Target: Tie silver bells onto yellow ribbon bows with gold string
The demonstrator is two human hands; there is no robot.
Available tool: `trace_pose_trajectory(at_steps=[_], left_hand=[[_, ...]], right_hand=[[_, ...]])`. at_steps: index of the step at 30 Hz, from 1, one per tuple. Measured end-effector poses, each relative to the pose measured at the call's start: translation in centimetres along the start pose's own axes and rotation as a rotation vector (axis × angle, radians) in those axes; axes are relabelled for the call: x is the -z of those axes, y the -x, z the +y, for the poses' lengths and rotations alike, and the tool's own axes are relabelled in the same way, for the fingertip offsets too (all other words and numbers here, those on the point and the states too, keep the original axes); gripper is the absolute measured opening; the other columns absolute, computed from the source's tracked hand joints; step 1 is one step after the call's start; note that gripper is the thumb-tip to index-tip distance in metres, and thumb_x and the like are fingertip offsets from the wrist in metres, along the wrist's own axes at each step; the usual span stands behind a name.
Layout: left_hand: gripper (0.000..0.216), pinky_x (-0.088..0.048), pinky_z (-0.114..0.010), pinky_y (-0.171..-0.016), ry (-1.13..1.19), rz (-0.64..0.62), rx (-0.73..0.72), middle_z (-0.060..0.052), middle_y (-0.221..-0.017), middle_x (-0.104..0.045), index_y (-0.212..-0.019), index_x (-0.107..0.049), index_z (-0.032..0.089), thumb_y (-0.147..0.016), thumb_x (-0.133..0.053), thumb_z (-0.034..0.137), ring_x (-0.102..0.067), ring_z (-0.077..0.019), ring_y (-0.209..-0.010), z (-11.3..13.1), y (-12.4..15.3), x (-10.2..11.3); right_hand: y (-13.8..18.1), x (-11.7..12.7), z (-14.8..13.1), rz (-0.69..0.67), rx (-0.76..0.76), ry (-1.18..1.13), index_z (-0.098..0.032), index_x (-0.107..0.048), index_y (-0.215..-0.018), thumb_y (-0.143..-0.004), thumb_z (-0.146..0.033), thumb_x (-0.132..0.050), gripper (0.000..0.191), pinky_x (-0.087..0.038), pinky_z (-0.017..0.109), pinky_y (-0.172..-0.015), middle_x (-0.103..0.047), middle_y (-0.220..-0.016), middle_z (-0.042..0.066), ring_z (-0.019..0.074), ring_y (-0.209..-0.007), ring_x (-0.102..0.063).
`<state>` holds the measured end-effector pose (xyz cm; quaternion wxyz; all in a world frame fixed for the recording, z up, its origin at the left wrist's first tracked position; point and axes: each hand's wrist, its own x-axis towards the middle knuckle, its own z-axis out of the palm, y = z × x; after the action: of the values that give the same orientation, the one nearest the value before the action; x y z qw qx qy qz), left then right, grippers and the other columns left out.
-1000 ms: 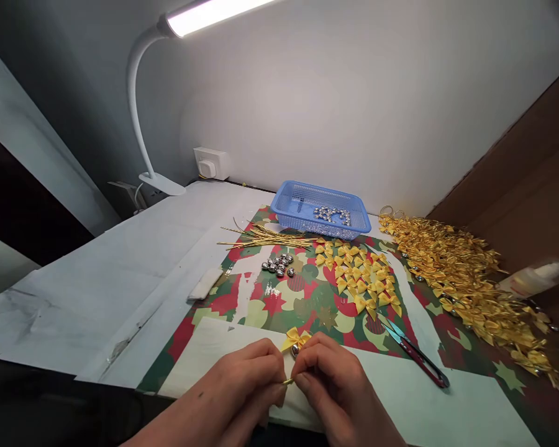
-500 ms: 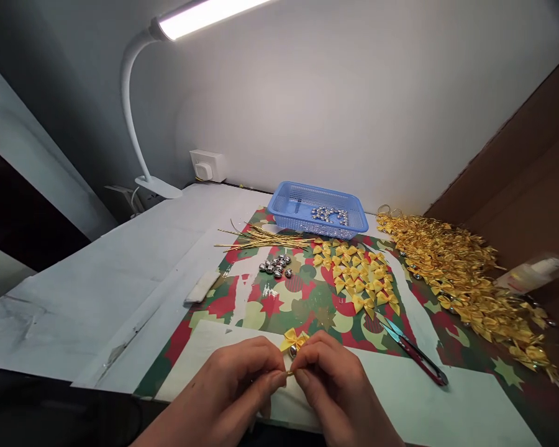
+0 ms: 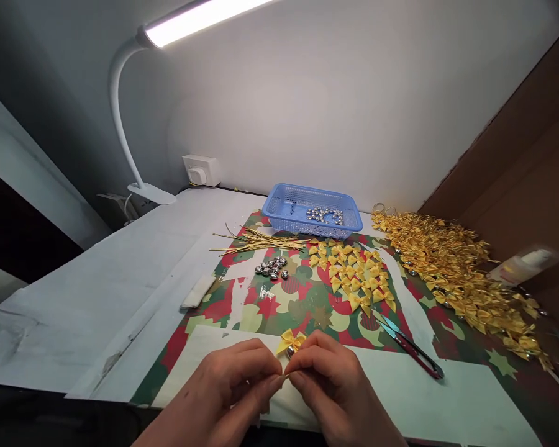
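My left hand (image 3: 242,385) and my right hand (image 3: 328,379) meet at the front of the work surface, thumbs and fingertips pinched. Between them runs a short piece of gold twist tie (image 3: 286,375), mostly hidden by the fingers. Just beyond the fingertips shows a yellow ribbon bow (image 3: 290,340) with a silver jingle bell (image 3: 290,352) against it. Farther back lie a small cluster of silver bells (image 3: 271,268), a bundle of gold twist ties (image 3: 261,241) and rows of yellow bows (image 3: 351,273).
A blue basket (image 3: 272,218) with silver bells stands at the back. Thread snips (image 3: 412,349) lie right of my hands. A heap of gold bows with bells (image 3: 447,267) and a white bottle (image 3: 517,267) are at the right. A lamp (image 3: 118,118) arches over the left.
Both hands stay pinched at nearly the same spot, with slight finger movement at the twist tie. The bell is now a little more covered by my right fingers. The view has shifted slightly.
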<state>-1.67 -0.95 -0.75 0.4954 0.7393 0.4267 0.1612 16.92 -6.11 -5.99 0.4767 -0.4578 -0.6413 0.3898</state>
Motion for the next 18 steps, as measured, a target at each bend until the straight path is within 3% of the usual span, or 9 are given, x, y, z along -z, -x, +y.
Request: trace_pose_trajectory(at_steps=[6,11,15,18], left_hand=[[0.032,-0.040,-0.028,-0.061,-0.040,-0.091,-0.003,0.003,-0.071,-0.054,-0.071,-0.055,0.023,-0.099,-0.048,0.036,-0.051,-0.0174,-0.066,-0.1,-0.2,0.2],[0.032,-0.043,-0.030,-0.066,-0.070,-0.132,-0.026,0.000,-0.082,-0.064,-0.080,-0.066,0.022,-0.100,-0.047,0.039,-0.058,-0.0195,-0.073,-0.3,-0.6,0.5],[0.030,-0.045,-0.030,-0.066,-0.156,0.009,-0.080,-0.003,-0.092,-0.069,-0.097,-0.071,0.022,-0.101,-0.046,0.036,-0.062,-0.0205,-0.076,-0.7,-1.9,0.9],[0.028,-0.050,-0.034,-0.074,-0.266,0.091,-0.137,-0.008,-0.102,-0.068,-0.099,-0.072,0.018,-0.098,-0.045,0.027,-0.065,-0.0235,-0.086,-1.0,-3.2,0.7]], right_hand=[[-0.1,0.2,0.1,-0.006,0.023,0.031,-0.020,-0.066,-0.091,-0.098,-0.015,-0.054,0.015,-0.039,0.023,-0.065,-0.054,-0.087,0.001,0.0123,-0.075,-0.053],[0.5,0.1,0.7,-0.011,0.045,0.065,-0.021,-0.060,-0.088,-0.099,-0.014,-0.052,0.015,-0.041,0.024,-0.069,-0.054,-0.088,0.000,0.0128,-0.078,-0.054],[1.1,0.5,0.9,0.034,-0.020,0.034,-0.021,-0.058,-0.084,-0.102,-0.021,-0.050,0.019,-0.037,0.025,-0.064,-0.054,-0.086,0.001,0.0139,-0.076,-0.053],[1.4,0.6,1.0,0.085,-0.048,0.020,-0.022,-0.058,-0.082,-0.102,-0.024,-0.050,0.021,-0.034,0.027,-0.061,-0.054,-0.085,0.001,0.0156,-0.079,-0.052]])
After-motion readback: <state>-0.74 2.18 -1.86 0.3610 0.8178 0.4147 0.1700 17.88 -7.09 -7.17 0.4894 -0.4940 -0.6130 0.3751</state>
